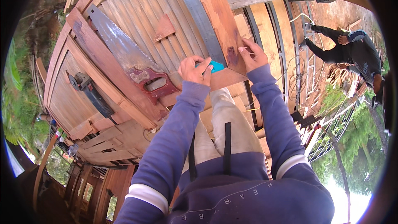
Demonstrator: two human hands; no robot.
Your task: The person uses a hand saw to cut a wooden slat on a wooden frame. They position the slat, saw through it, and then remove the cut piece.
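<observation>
Near the lower edge of the slatted wooden tabletop (141, 4), the person's left hand (195, 71) is curled shut around a small teal tool (216, 66), its end poking out past the fingers onto a reddish wooden board (217, 14). Just beside it, the right hand (253, 54) lies flat and open on the same board, fingers spread and pressing down, holding nothing. A long metal ruler (199, 14) runs along the board's left edge, ending close to the teal tool. Left of the hands, a hand saw (124, 52) with a red handle rests on a plank, blade pointing toward the tabletop's far left corner. Farther left, a dark power tool (89, 91) lies on the slats. Well apart, at the right, another person (356, 52) in dark clothes bends over.
</observation>
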